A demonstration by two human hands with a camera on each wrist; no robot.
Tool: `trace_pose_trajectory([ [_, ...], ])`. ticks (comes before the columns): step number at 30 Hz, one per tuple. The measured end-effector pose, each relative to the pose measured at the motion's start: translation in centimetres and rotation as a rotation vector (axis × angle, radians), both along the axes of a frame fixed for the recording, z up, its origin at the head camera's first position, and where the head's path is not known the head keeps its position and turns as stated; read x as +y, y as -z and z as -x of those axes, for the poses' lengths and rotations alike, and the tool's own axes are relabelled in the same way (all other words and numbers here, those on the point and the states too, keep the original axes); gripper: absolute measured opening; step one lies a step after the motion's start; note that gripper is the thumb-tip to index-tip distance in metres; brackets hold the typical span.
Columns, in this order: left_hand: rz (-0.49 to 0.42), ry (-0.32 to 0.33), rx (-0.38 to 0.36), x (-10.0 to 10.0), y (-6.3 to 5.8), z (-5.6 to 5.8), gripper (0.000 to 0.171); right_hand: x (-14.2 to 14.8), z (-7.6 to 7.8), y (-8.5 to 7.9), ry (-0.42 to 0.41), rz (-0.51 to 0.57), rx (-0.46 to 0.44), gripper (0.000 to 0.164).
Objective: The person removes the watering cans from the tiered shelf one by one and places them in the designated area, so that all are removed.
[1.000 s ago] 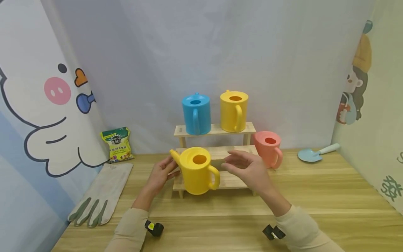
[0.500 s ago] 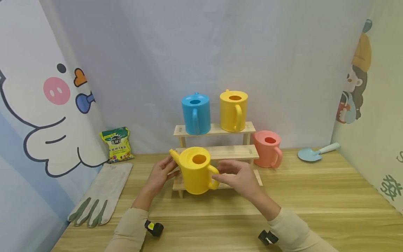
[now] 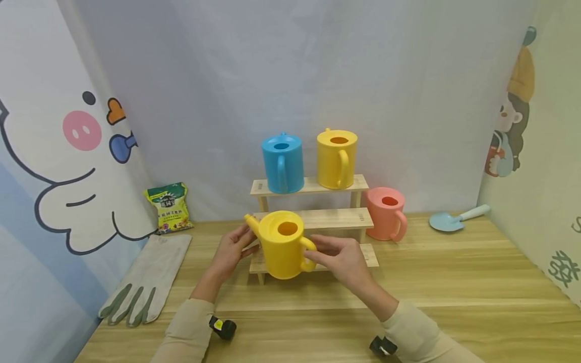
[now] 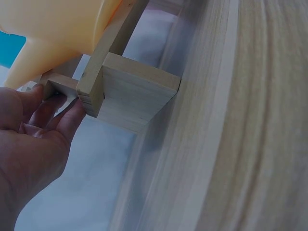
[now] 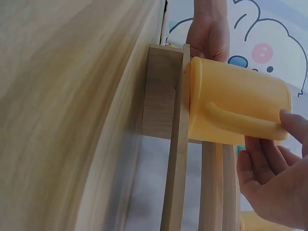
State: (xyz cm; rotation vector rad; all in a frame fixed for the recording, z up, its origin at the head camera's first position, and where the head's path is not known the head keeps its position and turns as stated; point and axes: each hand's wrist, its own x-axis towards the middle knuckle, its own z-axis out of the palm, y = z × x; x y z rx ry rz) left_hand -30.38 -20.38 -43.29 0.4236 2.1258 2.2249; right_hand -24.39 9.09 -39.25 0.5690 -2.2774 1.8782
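A yellow watering can (image 3: 282, 252) stands on the lowest step of a small wooden stepped stand (image 3: 336, 219), spout to the left and handle to the right. My right hand (image 3: 341, 259) is at its handle; in the right wrist view the thumb (image 5: 291, 126) lies on one side of the handle and the fingers curl on the other. On the spout side is my left hand (image 3: 229, 252), fingers loosely bent. The left wrist view has its fingertips right by the spout (image 4: 41, 60) and the end of the step.
On the top step stand a blue watering can (image 3: 283, 164) and a second yellow one (image 3: 337, 159). A pink watering can (image 3: 386, 214) is right of the stand, with a light blue trowel (image 3: 447, 222) beyond. A glove (image 3: 150, 277) and a green-yellow packet (image 3: 170, 207) lie left.
My right hand has moved left and slightly down, from beside the can to its handle, with thumb and fingers closing on it. The left hand and the watering cans have stayed put.
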Motion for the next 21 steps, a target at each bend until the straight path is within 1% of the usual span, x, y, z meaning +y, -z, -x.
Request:
trace_pose_trajectory([
  [4, 0.015, 0.006, 0.016, -0.07, -0.03, -0.15, 0.052, -0.24, -0.15, 0.18, -0.008, 0.071, -0.044, 0.047],
  [9, 0.026, -0.004, 0.019, -0.12, 0.0, -0.13, 0.052, -0.51, -0.24, 0.14, -0.015, 0.151, -0.083, 0.039],
  [15, 0.029, -0.003, 0.02, -0.11, 0.06, -0.08, 0.05, -0.83, -0.4, 0.03, -0.001, 0.2, -0.174, 0.034],
  [21, 0.023, -0.011, 0.01, -0.03, -0.01, -0.12, 0.049, -1.02, -0.46, 0.19, 0.007, 0.218, -0.18, 0.033],
])
